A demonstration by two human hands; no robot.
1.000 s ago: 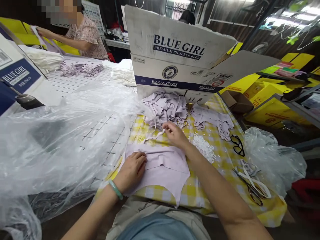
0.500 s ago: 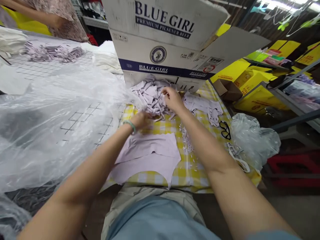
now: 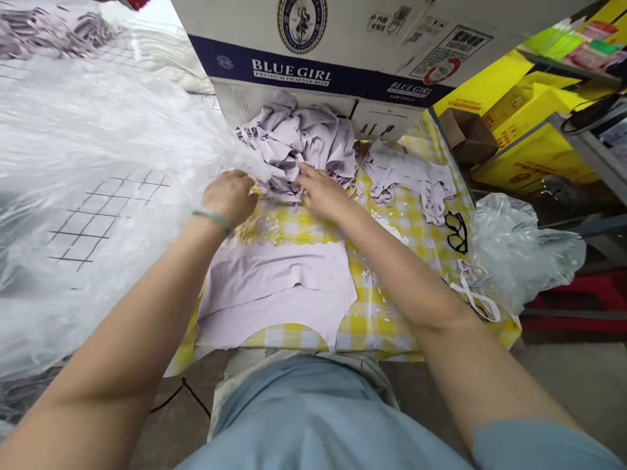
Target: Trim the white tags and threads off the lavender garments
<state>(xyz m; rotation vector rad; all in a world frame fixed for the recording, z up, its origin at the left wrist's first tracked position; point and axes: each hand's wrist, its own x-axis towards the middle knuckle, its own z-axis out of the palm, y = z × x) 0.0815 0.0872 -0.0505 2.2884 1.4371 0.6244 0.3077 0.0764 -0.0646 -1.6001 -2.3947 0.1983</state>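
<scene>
A heap of pale lilac fabric pieces lies crumpled against the beer carton. My right hand rests at its front edge, fingers stretched out and touching the cloth. Left of it, my left hand, with a green bangle on the wrist, has its fingers curled together beside the clear plastic sheet; whatever they hold, if anything, is hidden. Closer to me, a lilac garment piece with a curved lower edge lies spread flat. Another lilac strappy garment lies to the right of the heap.
The large "Blue Girl" carton stands behind the heap on a yellow checked tablecloth. Small white bits, black-rimmed glasses, white straps and a clear plastic bag lie to the right. Folded white cloth sits back left.
My left hand has moved left, away from the heap's front. My right hand has come down from the heap's top to its front edge. The heap looks gathered closer to the carton.
</scene>
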